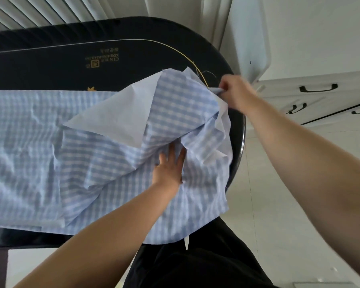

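Observation:
A light blue and white checked cloth lies across a dark oval table and hangs over its near edge. Its right part is lifted and folded back, showing the paler underside. My left hand lies flat with straight fingers on the cloth, pressing it down beside a fold. My right hand pinches a raised corner of the cloth above the table's right end and holds it up.
The table top carries gold lettering and a thin gold line near its rim. A white chair back stands past the right end. White drawers with dark handles sit at the right. Pale tiled floor lies below right.

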`<state>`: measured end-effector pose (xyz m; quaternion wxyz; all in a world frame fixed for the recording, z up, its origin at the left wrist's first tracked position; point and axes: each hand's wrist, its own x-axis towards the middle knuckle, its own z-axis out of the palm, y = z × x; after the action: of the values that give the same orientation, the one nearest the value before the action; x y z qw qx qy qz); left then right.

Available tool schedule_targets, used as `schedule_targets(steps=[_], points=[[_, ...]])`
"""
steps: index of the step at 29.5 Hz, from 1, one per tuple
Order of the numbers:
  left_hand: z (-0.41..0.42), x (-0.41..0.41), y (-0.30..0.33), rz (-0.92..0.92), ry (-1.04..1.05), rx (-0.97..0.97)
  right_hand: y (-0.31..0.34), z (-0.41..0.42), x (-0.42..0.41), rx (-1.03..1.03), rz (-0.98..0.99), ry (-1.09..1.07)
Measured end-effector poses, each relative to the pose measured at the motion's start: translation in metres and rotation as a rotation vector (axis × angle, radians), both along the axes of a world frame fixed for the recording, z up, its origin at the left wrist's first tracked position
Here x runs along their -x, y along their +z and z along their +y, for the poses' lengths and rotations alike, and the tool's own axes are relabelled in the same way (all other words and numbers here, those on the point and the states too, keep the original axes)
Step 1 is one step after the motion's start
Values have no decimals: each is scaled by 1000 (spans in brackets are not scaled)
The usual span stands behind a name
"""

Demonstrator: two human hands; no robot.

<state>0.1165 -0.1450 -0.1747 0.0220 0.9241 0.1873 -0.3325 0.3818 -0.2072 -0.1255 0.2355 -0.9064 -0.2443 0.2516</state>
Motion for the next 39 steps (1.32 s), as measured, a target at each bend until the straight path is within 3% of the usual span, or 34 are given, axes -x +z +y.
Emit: schedule_targets(steps=[4, 6, 10, 12, 14, 18, 20, 22, 25, 27, 29, 34, 39], points=[[0, 2, 0, -35, 3, 16, -47, -12, 23, 199, 36, -107], [0, 3, 2, -27, -5, 15, -50, -8, 23, 228, -45, -73], [2, 0, -4, -13, -25, -11, -35, 8, 24, 214, -320, 220], [2, 0, -6, -7, -33, -23, -28, 17, 25, 134, -360, 326], [3, 1, -7, -4, -45, -26, -21, 28, 23, 73, -154, 279], [2, 1, -4, -2, -39, -12, 0, 25, -2, 44, 547, 146], [2, 0, -2, -9, -35, -4, 5, 18, -7, -57, 681, 52], [2, -1, -2, -16, -37, -5, 7, 19, -5, 16, 543, 187], [3, 1, -2, -17, -46, -17, 11, 23, -5, 67, 78, 370], [2, 1, -3, -9, -45, -20, 15, 15, -14, -10, -181, 162], [1, 1, -2, 1, -37, -21, 9, 1, -20, -9, -217, -41], [1, 3, -4, -13, -59, -56, -13, -14, 16, -89, -30, -365], [0, 3, -1, -12, -65, -49, -31, -38, 70, -229, 401, -592]])
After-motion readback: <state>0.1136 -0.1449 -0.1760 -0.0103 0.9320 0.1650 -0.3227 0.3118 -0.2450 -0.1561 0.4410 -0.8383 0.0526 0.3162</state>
